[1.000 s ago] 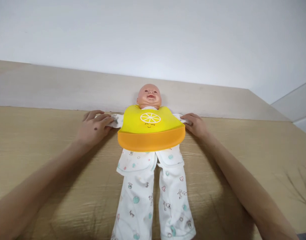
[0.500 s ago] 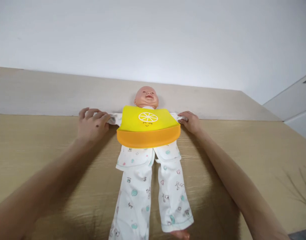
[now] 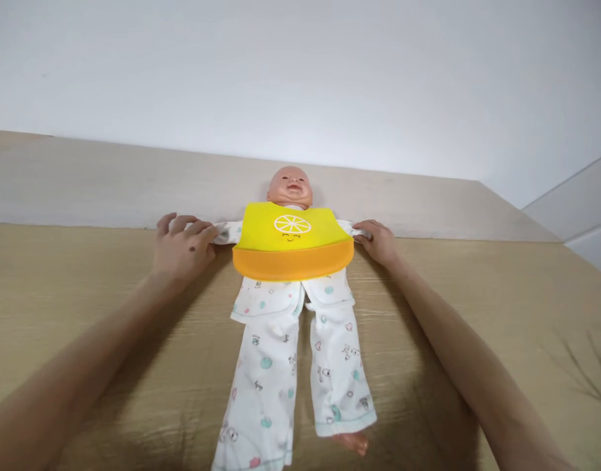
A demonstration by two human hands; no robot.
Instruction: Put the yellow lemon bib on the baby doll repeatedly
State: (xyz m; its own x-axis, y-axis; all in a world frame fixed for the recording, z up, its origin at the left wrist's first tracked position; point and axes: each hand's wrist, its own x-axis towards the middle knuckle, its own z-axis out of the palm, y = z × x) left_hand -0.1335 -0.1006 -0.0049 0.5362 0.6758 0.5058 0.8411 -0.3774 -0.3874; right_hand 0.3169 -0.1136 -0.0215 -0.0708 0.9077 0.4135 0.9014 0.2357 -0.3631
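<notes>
A baby doll [image 3: 291,185] lies on its back on a tan bed cover [image 3: 84,307], head toward the headboard. It wears white printed pyjamas [image 3: 281,366] and a yellow and orange silicone bib [image 3: 291,242] with a lemon-slice face. One bare foot [image 3: 352,443] shows at the bottom. My left hand [image 3: 182,248] rests with curled fingers on the doll's outstretched sleeve on the left. My right hand [image 3: 379,241] is closed over the sleeve on the right side.
A pale wooden headboard [image 3: 109,183] runs behind the doll under a white wall. White furniture [image 3: 580,209] stands at the far right. The bed cover spreads wide on both sides of the doll.
The view has tilted so the doll's foot and trouser hems show. Both hands stay on the doll's sleeves with hardly any shift.
</notes>
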